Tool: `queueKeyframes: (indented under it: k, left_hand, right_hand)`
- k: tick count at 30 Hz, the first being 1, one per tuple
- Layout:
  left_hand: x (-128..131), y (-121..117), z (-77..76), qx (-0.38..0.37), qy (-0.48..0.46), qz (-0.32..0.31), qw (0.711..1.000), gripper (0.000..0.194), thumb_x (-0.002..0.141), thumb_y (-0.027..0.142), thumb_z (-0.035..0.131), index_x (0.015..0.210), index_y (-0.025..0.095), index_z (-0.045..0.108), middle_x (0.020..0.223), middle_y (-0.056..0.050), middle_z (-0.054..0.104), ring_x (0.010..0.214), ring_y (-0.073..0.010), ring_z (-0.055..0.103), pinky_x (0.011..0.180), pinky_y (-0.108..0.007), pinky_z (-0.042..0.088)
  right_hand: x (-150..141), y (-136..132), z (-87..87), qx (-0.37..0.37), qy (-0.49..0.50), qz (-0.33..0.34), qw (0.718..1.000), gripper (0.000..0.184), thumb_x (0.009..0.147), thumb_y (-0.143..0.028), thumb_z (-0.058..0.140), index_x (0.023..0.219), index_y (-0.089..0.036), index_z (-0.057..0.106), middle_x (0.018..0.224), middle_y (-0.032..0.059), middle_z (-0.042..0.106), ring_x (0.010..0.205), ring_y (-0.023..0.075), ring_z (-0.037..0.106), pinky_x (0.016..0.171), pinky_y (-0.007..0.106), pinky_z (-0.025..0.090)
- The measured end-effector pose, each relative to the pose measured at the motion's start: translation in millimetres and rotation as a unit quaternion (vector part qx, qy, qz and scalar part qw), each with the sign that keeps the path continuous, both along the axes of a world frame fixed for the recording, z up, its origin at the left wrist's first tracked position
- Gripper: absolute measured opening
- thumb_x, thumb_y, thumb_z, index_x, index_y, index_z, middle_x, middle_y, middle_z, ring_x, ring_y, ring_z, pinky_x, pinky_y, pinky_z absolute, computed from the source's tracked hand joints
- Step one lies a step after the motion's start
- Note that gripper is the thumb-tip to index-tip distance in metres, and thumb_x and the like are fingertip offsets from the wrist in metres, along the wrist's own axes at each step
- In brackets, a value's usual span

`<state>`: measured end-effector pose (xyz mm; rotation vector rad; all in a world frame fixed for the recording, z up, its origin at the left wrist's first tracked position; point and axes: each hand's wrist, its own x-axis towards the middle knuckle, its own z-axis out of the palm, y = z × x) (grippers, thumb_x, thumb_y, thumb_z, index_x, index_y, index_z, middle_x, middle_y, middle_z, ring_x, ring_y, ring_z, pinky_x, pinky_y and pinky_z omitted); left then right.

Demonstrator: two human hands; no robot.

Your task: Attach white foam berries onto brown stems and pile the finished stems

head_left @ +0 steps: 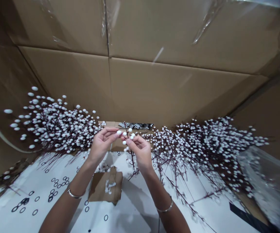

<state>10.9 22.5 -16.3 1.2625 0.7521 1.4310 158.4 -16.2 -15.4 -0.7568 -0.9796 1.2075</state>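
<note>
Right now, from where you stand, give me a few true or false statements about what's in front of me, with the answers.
1. A metal bangle circles the left wrist, and another metal bangle circles the right wrist. True.
2. The right hand is gripping a pair of scissors. False: it is on a thin stem of white berries.
3. Black rings lie scattered on the white table. True.
4. The wall behind the hands is stacked blue plastic crates. False: it is brown cardboard.
5. A torn cardboard piece lies below the hands, with white bits on it. True.
</note>
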Motion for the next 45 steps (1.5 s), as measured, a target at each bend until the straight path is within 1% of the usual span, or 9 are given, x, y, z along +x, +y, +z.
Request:
queueKeyframes:
  k: [7,11,17,20,23,28,34,39,45]
  left_hand:
    - [8.1,-4.4,-2.7,-0.034,-0.041,-0.026,0.998,0.029,0.074,0.025,0.081,0.096,0.015,0.066,0.098,-0.006,0.074,0.090,-0.0169,0.072,0.088,-0.029,0.055]
    - [10.4,-4.5,-1.8,-0.045,-0.048,-0.018,0.998,0.030,0.071,0.024,0.082,0.093,0.014,0.065,0.097,-0.007,0.074,0.089,-0.0173,0.072,0.087,-0.029,0.055]
    - [11.3,-5.4,-3.9,-0.040,-0.032,-0.004,0.999,0.029,0.070,0.026,0.083,0.090,0.014,0.066,0.098,-0.007,0.074,0.090,-0.0181,0.072,0.087,-0.029,0.055]
    - [11.6,-3.9,-6.6,-0.032,-0.021,0.002,0.999,0.029,0.070,0.027,0.083,0.091,0.014,0.066,0.099,-0.007,0.074,0.091,-0.0188,0.072,0.087,-0.030,0.056]
    - [11.6,-2.5,-7.7,-0.017,-0.025,0.011,0.999,0.027,0.069,0.024,0.083,0.088,0.014,0.066,0.094,-0.005,0.075,0.089,-0.0162,0.072,0.085,-0.026,0.056]
    - [11.2,-5.1,-3.6,0.009,-0.012,0.028,1.000,0.023,0.069,0.020,0.083,0.084,0.014,0.067,0.090,-0.004,0.075,0.086,-0.0147,0.072,0.083,-0.023,0.057]
    - [11.7,-8.1,2.1,0.037,0.003,0.048,0.998,0.020,0.068,0.019,0.083,0.083,0.014,0.070,0.087,-0.005,0.076,0.082,-0.0159,0.073,0.079,-0.024,0.059]
    - [10.9,-8.1,2.0,0.052,0.011,0.063,0.997,0.021,0.067,0.020,0.084,0.081,0.014,0.070,0.085,-0.005,0.076,0.080,-0.0170,0.073,0.078,-0.025,0.060]
    - [10.7,-8.8,2.3,0.074,0.033,0.067,0.994,0.018,0.069,0.021,0.082,0.081,0.015,0.072,0.086,-0.005,0.076,0.082,-0.0181,0.073,0.080,-0.028,0.060]
  right_hand:
    - [0.5,0.9,-2.3,0.007,-0.031,-0.039,0.999,0.019,0.076,-0.031,0.075,0.070,-0.019,0.061,0.086,0.0031,0.073,0.084,0.0159,0.067,0.071,0.027,0.051]
    - [0.8,1.6,-3.0,0.007,-0.043,-0.050,0.998,0.021,0.076,-0.032,0.075,0.069,-0.019,0.060,0.083,0.0022,0.070,0.080,0.0148,0.065,0.068,0.026,0.049]
    - [2.0,2.6,-6.2,0.011,-0.073,-0.066,0.995,0.023,0.076,-0.034,0.074,0.069,-0.018,0.059,0.079,0.0016,0.067,0.078,0.0139,0.061,0.070,0.026,0.048]
    - [2.4,2.7,-7.5,0.011,-0.087,-0.075,0.993,0.024,0.076,-0.036,0.073,0.070,-0.017,0.058,0.078,0.0018,0.066,0.077,0.0141,0.060,0.066,0.025,0.047]
    - [1.7,2.7,-7.6,0.014,-0.089,-0.081,0.993,0.025,0.077,-0.036,0.073,0.070,-0.017,0.058,0.079,0.0024,0.066,0.076,0.0143,0.060,0.064,0.025,0.047]
    - [-0.8,1.4,-5.2,0.020,-0.098,-0.098,0.990,0.024,0.077,-0.035,0.072,0.070,-0.017,0.058,0.077,0.0019,0.064,0.071,0.0126,0.058,0.061,0.024,0.046]
    - [-3.8,-0.9,-5.1,0.028,-0.100,-0.107,0.989,0.024,0.080,-0.033,0.070,0.071,-0.017,0.055,0.078,0.0013,0.065,0.072,0.0117,0.058,0.063,0.023,0.044]
    - [-4.9,-0.9,-9.1,0.025,-0.101,-0.100,0.989,0.025,0.081,-0.035,0.070,0.072,-0.017,0.055,0.082,0.0014,0.065,0.075,0.0125,0.058,0.060,0.022,0.043]
    - [-5.9,-0.3,-10.1,0.030,-0.099,-0.100,0.990,0.023,0.081,-0.034,0.069,0.073,-0.017,0.054,0.084,0.0019,0.066,0.078,0.0130,0.059,0.064,0.023,0.045]
